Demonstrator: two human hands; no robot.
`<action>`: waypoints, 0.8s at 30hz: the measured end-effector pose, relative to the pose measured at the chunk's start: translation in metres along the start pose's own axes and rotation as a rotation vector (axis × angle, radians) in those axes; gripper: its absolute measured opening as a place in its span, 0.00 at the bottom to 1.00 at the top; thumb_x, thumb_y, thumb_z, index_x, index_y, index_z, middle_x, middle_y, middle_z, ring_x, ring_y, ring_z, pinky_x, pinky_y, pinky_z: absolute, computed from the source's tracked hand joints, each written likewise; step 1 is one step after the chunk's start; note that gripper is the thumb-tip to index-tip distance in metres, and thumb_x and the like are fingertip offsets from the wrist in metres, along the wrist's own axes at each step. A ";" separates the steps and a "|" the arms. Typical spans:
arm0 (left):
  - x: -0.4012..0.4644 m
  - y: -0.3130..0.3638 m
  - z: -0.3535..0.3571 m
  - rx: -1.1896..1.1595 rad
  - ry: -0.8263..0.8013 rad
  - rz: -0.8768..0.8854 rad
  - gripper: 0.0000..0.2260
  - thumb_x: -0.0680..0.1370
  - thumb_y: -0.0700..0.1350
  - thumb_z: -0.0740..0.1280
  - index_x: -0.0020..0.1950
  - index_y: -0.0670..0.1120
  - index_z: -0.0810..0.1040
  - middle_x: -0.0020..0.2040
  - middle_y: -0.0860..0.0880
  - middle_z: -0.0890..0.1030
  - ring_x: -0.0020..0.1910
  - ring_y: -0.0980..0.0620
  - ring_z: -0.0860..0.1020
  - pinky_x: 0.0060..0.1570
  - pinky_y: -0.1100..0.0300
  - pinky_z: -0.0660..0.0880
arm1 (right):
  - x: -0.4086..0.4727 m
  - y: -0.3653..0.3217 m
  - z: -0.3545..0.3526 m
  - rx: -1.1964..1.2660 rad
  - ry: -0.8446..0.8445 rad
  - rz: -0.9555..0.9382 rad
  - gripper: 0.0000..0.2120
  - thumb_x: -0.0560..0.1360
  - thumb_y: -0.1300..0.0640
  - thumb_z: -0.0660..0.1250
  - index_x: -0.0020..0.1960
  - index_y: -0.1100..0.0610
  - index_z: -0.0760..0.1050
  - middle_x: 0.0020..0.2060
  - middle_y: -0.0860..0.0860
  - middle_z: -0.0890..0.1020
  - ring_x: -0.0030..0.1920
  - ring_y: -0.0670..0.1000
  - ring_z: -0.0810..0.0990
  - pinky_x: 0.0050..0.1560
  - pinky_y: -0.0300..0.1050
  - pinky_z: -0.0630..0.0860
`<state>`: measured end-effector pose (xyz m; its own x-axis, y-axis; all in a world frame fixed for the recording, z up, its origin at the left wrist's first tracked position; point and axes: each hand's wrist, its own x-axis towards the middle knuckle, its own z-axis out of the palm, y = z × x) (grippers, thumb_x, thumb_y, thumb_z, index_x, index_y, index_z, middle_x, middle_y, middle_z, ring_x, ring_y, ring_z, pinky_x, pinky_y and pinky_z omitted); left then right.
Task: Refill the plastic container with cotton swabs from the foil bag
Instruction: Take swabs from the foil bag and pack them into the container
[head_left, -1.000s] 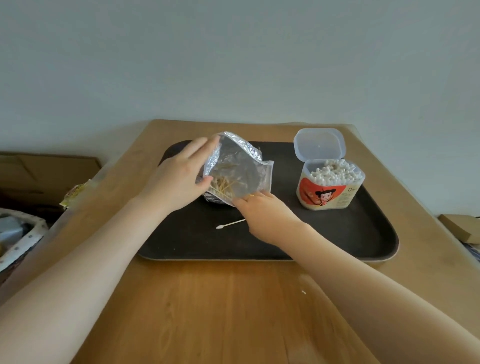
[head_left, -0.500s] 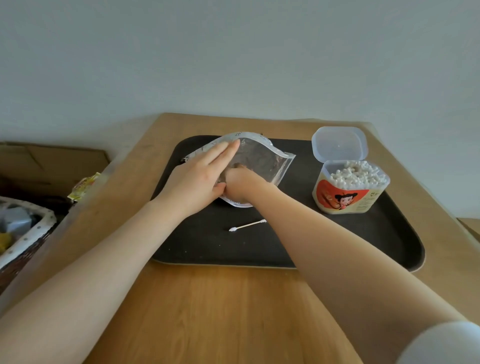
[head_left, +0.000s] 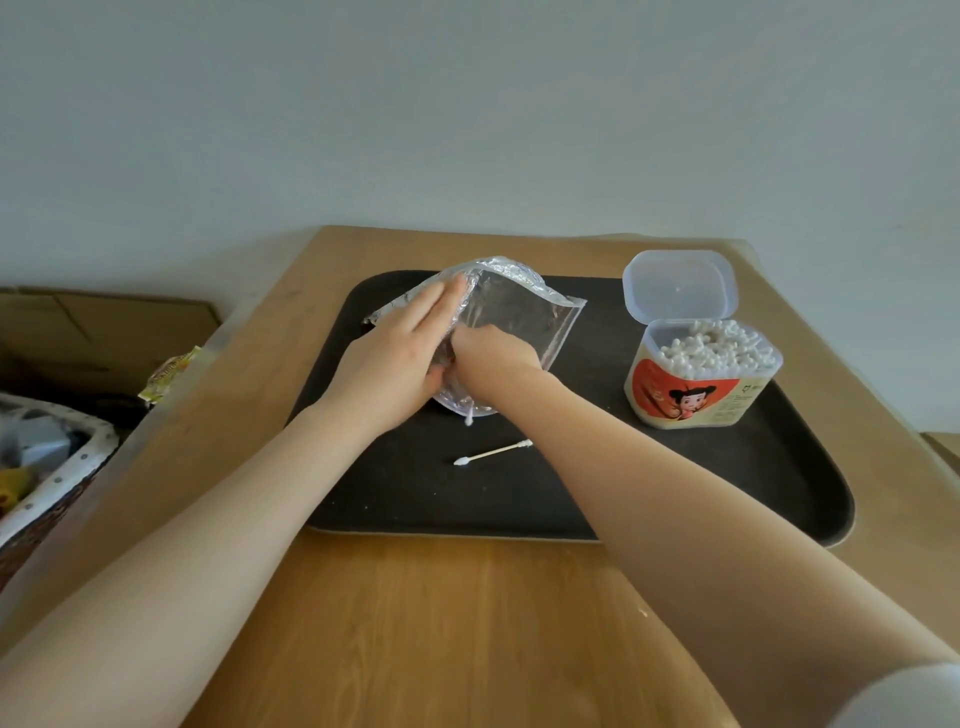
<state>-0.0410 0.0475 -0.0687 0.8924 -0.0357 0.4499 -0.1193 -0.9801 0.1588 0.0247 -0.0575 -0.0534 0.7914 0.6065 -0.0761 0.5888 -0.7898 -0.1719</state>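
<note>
- Silver foil bag (head_left: 524, 317) lies at the centre of the frame on the black tray (head_left: 727, 483), its clear face turned up and its mouth towards you.
- Your left hand (head_left: 400, 358) lies flat on the left part of the bag, its fingers (head_left: 441, 301) straight and pressing the foil down.
- Your right hand (head_left: 493, 358) reaches into the mouth of the bag; its fingers curl inward, but you cannot tell from this view what they grip, since the knuckles hide them.
- One white swab tip (head_left: 469, 418) pokes out just below the lower edge of the bag, under your two hands.
- A loose cotton swab (head_left: 491, 453) lies on the tray below the bag, near your right forearm and apart from the bag.
- At the right of the frame, the plastic container (head_left: 696, 395) stands upright on the tray, well apart from the bag, with a red label showing a cartoon face.
- Its hinged lid (head_left: 678, 283) stands open behind it, and white cotton swabs (head_left: 714, 348) fill it up to the rim.
- The tray rests on a wooden surface (head_left: 441, 623) that runs down to the bottom of the frame.
- At the left edge of the frame, a basket (head_left: 57, 473) and a yellow wrapper (head_left: 169, 371) sit beside the surface, with cardboard (head_left: 104, 332) behind them.
</note>
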 end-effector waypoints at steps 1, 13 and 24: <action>0.001 0.002 0.002 0.025 0.000 0.000 0.35 0.74 0.36 0.66 0.76 0.46 0.51 0.75 0.48 0.59 0.64 0.45 0.71 0.40 0.50 0.78 | -0.006 0.003 -0.005 -0.027 0.029 -0.013 0.13 0.78 0.62 0.57 0.62 0.57 0.67 0.54 0.55 0.77 0.49 0.58 0.77 0.42 0.48 0.70; 0.004 0.007 0.005 -0.035 -0.042 -0.077 0.24 0.76 0.40 0.66 0.71 0.49 0.67 0.76 0.49 0.55 0.71 0.45 0.61 0.61 0.50 0.68 | -0.072 0.078 -0.025 0.044 -0.088 -0.164 0.05 0.79 0.58 0.57 0.50 0.55 0.71 0.44 0.53 0.78 0.43 0.53 0.77 0.47 0.47 0.75; 0.009 0.084 0.001 -0.583 -0.324 -0.126 0.35 0.74 0.55 0.66 0.75 0.47 0.53 0.73 0.51 0.63 0.71 0.54 0.63 0.63 0.61 0.63 | -0.087 0.102 -0.026 -0.014 -0.058 -0.333 0.11 0.77 0.64 0.57 0.45 0.48 0.67 0.42 0.50 0.79 0.41 0.52 0.77 0.44 0.47 0.75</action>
<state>-0.0422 -0.0355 -0.0519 0.9894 -0.0736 0.1255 -0.1399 -0.7180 0.6818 0.0202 -0.1938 -0.0384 0.5448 0.8354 -0.0734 0.8161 -0.5483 -0.1827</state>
